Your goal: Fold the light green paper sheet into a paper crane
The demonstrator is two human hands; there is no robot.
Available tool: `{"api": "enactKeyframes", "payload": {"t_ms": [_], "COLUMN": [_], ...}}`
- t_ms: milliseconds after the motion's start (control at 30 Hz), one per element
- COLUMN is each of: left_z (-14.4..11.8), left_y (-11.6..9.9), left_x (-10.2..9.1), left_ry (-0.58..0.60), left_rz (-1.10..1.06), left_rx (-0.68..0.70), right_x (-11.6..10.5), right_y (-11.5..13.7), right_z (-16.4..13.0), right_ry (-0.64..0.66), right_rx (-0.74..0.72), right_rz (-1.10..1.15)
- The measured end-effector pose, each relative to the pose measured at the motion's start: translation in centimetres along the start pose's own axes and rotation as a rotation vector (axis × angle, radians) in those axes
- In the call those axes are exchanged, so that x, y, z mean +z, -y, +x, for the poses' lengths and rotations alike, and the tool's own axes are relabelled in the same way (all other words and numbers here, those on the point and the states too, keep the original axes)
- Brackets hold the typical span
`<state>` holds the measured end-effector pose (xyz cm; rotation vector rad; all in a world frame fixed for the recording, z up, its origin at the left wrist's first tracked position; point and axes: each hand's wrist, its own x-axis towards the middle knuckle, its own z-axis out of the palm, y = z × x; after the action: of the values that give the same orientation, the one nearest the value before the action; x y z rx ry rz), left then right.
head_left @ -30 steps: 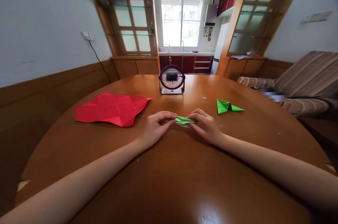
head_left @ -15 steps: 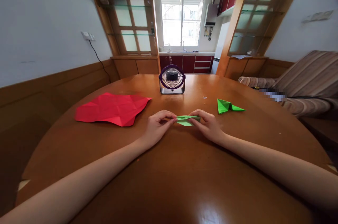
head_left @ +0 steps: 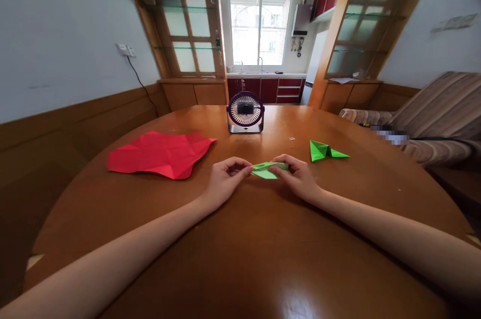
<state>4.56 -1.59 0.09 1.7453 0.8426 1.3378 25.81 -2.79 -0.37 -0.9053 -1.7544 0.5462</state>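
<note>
Change since earlier frame: the small folded light-green paper piece (head_left: 267, 170) sits a little higher and farther to the right between the hands than a second ago; the right hand (head_left: 296, 176) has drawn back along it toward its right end, and the left hand (head_left: 224, 180) has hardly shifted.

Head view, paper piece: a narrow, flattened fold held low over the round glossy brown wooden desk (head_left: 244, 254), near the middle of it. I cannot tell whether its underside touches the wood.

Head view, left hand: fingers (head_left: 246, 169) pinched shut on the left tip of the paper piece, thumb below, forefinger above.

Head view, right hand: fingers (head_left: 276, 171) closed on the right part of the piece, knuckles curled over its upper edge.

Key relation: the long axis of the piece runs left to right, straight from one hand to the other, tilting up slightly toward the right. Each hand grips one end, so neither is nearer; the free middle span lies between the two sets of fingertips.

Head view, surroundings: a creased red paper sheet (head_left: 160, 153) lies flat well to the left; a bright-green folded paper shape (head_left: 323, 150) lies just beyond the right hand, apart from it; a small purple-rimmed desk fan (head_left: 245, 112) stands upright at the far side, facing the person.
</note>
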Motion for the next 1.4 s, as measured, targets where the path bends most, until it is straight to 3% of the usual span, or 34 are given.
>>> {"api": "enactKeyframes", "payload": {"t_ms": [233,500,667,1133,1400], "left_z": [-0.1,-0.3,-0.3,-0.1,-0.1], "left_y": [0.2,0.3,0.2,0.6,0.0], "left_x": [-0.1,0.5,1.0,0.7,0.3], "left_ry": [-0.033,0.165,0.139,0.100,0.159], "left_rz": [0.026,0.116,0.138,0.030,0.136], "left_rx": [0.032,-0.023,0.014,-0.071,0.112], "right_x": [0.0,-0.1,0.1,0.3,0.0], "right_y": [0.2,0.1,0.4,-0.7,-1.2], "right_z": [0.3,0.2,0.2,0.7,1.0], "right_ry": [0.058,0.081,0.049,-0.036,-0.103], "right_rx": [0.039,-0.085,-0.090,0.241,0.342], "right_rz": [0.071,0.003,0.001,0.336,0.445]}}
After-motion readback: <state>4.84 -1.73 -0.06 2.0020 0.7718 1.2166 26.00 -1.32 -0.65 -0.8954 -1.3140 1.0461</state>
